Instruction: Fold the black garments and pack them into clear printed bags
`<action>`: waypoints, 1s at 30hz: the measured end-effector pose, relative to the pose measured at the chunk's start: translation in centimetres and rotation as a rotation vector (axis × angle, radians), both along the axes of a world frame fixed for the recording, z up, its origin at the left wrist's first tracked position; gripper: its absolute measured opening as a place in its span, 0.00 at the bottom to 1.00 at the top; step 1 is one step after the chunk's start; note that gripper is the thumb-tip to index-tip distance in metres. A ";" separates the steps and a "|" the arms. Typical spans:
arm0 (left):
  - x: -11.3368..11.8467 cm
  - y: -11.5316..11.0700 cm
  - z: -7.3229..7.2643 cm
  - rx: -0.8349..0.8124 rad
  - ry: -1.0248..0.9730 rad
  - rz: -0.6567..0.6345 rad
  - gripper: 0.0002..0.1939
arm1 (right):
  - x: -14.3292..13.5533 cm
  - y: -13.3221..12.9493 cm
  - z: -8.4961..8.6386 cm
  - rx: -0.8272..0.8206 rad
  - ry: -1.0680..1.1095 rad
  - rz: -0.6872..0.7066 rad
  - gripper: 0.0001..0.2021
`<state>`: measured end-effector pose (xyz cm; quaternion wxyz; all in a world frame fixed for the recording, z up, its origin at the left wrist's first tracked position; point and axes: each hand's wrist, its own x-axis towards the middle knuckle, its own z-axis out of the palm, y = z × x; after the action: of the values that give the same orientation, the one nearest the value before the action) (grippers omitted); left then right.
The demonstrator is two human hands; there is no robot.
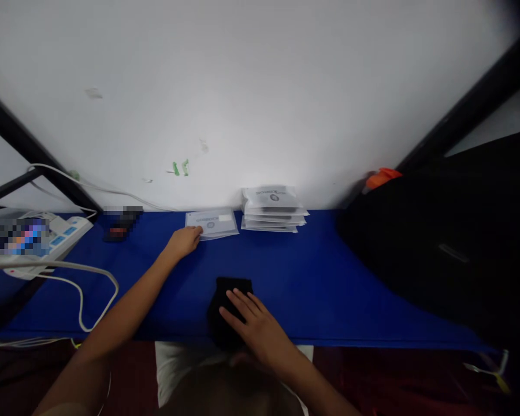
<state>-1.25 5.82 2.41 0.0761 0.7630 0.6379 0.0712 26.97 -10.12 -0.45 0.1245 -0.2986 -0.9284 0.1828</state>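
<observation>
My left hand (185, 241) reaches to a flat, frosted plastic bag (212, 224) with dark print, lying near the wall. Its fingers are closed together on the bag's lower left corner. My right hand (257, 326) lies with fingers spread on a folded black cloth item (229, 289) at the table's front edge; its exact kind I cannot tell. To the right of the single bag, a stack of similar printed plastic bags (272, 211) stands against the wall.
A blue cover (320, 283) spreads over the table. At left lie a white power strip (67, 234), a white cable (108, 289) and a blurred dark object (123, 224). A large black fabric mass (437, 248) covers the right side, with something orange (381, 178) behind it.
</observation>
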 end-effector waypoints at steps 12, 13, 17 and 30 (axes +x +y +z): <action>4.4 -7.6 1.3 0.113 -0.129 -0.419 0.21 | 4.0 0.9 3.0 0.143 0.372 0.065 0.29; 4.9 -8.3 1.1 0.141 -0.174 -0.466 0.22 | 3.6 1.4 3.2 0.211 0.393 0.069 0.26; 6.2 -10.8 0.2 0.152 -0.325 -0.539 0.23 | 2.5 3.8 3.0 0.377 0.363 0.155 0.21; 7.4 -13.4 -1.4 0.093 -0.035 -0.430 0.43 | 0.6 4.5 0.0 0.144 -0.023 -0.055 0.37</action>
<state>6.15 -7.54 1.01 0.0651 0.8828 0.4552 0.0960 27.61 -5.65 -0.42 0.1399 -0.3162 -0.9320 0.1086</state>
